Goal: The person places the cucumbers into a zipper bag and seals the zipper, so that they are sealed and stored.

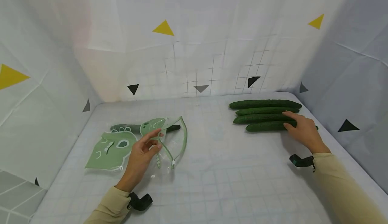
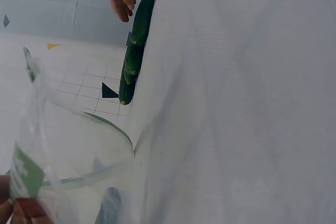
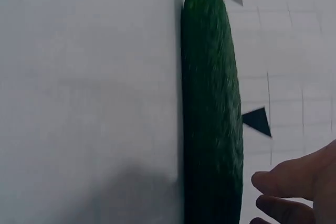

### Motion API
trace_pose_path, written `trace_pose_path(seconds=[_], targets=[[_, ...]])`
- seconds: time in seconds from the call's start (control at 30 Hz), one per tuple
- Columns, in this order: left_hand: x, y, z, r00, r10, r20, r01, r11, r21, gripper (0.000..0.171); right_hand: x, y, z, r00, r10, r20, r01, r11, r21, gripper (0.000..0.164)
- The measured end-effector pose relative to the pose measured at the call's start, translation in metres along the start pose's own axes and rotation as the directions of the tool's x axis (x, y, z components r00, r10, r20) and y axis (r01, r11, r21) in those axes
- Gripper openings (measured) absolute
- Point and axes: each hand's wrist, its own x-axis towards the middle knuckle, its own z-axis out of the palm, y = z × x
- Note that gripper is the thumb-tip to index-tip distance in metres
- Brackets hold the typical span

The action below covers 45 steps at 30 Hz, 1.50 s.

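My left hand (image 1: 140, 158) pinches the edge of a clear plastic zip bag (image 1: 113, 151) with a green cartoon print. The bag's green-edged mouth (image 1: 185, 134) gapes toward the right, and a cucumber (image 1: 174, 128) lies inside, partly hidden by the print. In the left wrist view the fingertips (image 2: 29, 211) show against the plastic. At the right of the table, several dark green cucumbers (image 1: 263, 126) lie side by side. Over their right ends hovers my right hand (image 1: 304, 131), thumb and fingers parted. The right wrist view shows the nearest cucumber (image 3: 212, 103) beside the fingers.
White cloth (image 1: 218, 183) with a faint grid covers the table. Behind it rises a white curtain (image 1: 200, 59) with yellow, black and grey triangles, and more sheeting stands at both sides. The right side sheet (image 1: 357, 99) comes close to the cucumbers' ends.
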Motion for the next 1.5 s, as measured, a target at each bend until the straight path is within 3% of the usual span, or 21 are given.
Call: trace_pose_path(seconds=[0.4,0.67,1.07,1.23,1.5], targets=[[0.001,0.001,0.000,1.000,0.006,0.006,-0.006,1.000,-0.006,0.054,0.001,0.050,-0.013,0.993,0.057,0.103,-0.055,0.998,-0.026,0.057],[0.001,0.001,0.000,1.000,0.004,-0.003,-0.004,1.000,-0.013,0.053,0.000,0.064,-0.016,0.990,0.108,0.090,-0.105,0.994,-0.039,0.048],[0.001,-0.001,0.000,1.000,0.007,-0.007,-0.007,0.999,-0.040,0.053,-0.004,0.083,-0.019,0.977,0.092,0.193,-0.091,0.996,-0.016,0.060],[0.001,-0.002,0.000,1.000,0.006,-0.003,-0.006,0.999,-0.038,0.053,-0.007,0.085,-0.019,0.984,0.058,0.171,-0.062,0.998,0.019,0.054],[0.001,-0.001,-0.001,1.000,0.002,0.006,-0.002,0.999,-0.047,0.053,-0.005,0.089,-0.017,0.988,0.009,0.156,-0.006,1.000,-0.021,0.049]])
